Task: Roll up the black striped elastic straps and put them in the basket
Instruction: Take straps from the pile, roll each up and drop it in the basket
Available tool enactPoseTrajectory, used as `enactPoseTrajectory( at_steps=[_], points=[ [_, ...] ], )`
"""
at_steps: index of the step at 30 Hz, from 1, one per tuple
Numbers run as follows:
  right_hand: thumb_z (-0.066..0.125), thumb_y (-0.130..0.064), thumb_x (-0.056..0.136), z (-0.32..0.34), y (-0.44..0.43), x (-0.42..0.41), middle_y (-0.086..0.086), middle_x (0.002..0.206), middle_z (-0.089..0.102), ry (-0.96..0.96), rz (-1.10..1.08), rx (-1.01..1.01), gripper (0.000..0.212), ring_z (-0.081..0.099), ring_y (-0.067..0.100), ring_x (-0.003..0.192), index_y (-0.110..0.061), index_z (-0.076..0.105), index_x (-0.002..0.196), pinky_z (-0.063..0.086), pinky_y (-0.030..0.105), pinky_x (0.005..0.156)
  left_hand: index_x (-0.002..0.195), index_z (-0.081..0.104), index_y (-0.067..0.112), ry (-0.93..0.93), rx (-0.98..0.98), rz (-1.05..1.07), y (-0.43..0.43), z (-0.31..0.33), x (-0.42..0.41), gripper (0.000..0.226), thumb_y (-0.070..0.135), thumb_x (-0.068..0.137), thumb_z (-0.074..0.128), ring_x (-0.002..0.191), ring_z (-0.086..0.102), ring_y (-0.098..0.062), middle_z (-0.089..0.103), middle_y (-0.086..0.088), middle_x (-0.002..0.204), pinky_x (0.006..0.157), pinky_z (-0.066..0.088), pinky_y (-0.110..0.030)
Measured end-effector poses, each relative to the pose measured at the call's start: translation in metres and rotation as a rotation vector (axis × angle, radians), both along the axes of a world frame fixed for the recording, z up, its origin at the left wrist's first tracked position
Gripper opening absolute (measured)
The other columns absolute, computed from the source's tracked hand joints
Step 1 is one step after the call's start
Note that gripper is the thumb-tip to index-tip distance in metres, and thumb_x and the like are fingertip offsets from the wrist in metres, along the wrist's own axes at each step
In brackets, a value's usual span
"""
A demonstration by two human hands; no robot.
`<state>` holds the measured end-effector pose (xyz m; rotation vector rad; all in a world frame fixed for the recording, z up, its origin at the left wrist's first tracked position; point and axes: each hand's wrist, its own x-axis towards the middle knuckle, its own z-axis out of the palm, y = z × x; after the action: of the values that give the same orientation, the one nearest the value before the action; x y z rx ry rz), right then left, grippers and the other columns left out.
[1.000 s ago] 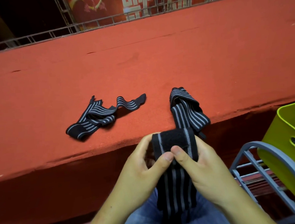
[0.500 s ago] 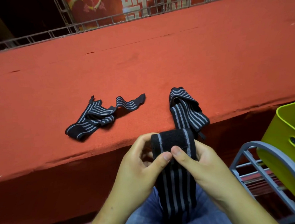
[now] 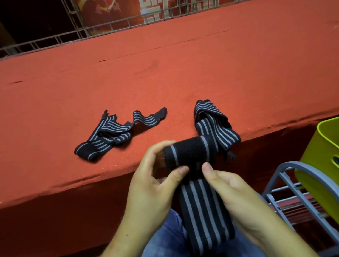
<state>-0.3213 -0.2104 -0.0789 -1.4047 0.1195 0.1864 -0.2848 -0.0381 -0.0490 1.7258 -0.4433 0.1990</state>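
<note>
Black-and-grey strap (image 3: 201, 204) is mid-roll near the lap — left hand (image 3: 153, 187) and right hand (image 3: 243, 201) close together, pinching its rolled top — so the next move, I judge, means winding in the hanging tail tightly before the green basket (image 3: 321, 151) at right.

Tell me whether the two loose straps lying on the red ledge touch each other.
Apart. The head view shows bare red ledge between the left strap and the folded right strap.
</note>
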Motion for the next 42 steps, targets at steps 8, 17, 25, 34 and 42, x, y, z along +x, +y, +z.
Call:
enactPoseTrajectory(
  at_steps=[8,17,25,34,42],
  points=[
    [0.065,-0.088,0.072,0.002,-0.005,-0.001,0.01,0.121,0.077,-0.025,0.067,0.145,0.082,0.072,0.025,0.12,-0.022,0.078,0.118,0.046,0.052,0.113,0.109,0.069,0.042,0.011,-0.03,-0.048,-0.004,-0.004,-0.004,0.038,0.013,0.085,0.076,0.115,0.066,-0.021,0.065,0.007,0.116,0.09,0.058,-0.032],
    [0.065,-0.054,0.09,0.008,-0.006,0.003,0.015,0.123,0.076,-0.045,0.029,0.204,0.056,0.071,0.03,0.121,-0.012,0.074,0.126,0.049,0.05,0.111,0.108,0.071,0.037,-0.044,0.011,-0.081,-0.004,-0.016,-0.001,0.055,-0.012,0.084,0.074,0.132,0.058,-0.021,0.062,0.011,0.127,0.103,0.053,-0.031],
    [0.063,-0.026,0.085,0.009,-0.009,0.003,0.017,0.114,0.078,-0.084,0.011,0.187,0.032,0.076,0.032,0.108,-0.021,0.078,0.113,0.059,0.04,0.087,0.146,0.043,0.037,0.165,0.081,-0.201,-0.003,-0.012,-0.01,0.067,0.027,0.088,0.075,0.135,0.055,-0.006,0.053,0.021,0.146,0.107,0.047,-0.024],
    [0.071,-0.045,0.093,0.008,0.003,-0.002,-0.002,0.126,0.076,-0.106,0.017,0.032,0.036,0.07,0.016,0.121,-0.035,0.068,0.127,0.051,0.046,0.109,0.157,0.012,0.054,0.243,0.115,-0.163,-0.006,-0.017,-0.012,0.077,0.069,0.092,0.051,0.141,0.037,0.013,0.04,0.032,0.155,0.116,0.035,-0.022],
    [0.063,-0.052,0.086,0.015,0.008,-0.002,-0.015,0.11,0.079,-0.191,-0.129,-0.143,0.038,0.073,0.002,0.105,-0.033,0.069,0.119,0.055,0.03,0.096,0.159,0.005,0.052,0.265,0.095,-0.19,-0.008,-0.018,-0.013,0.075,0.059,0.098,0.048,0.14,0.041,0.011,0.046,0.031,0.152,0.114,0.036,-0.018]
  ],
)
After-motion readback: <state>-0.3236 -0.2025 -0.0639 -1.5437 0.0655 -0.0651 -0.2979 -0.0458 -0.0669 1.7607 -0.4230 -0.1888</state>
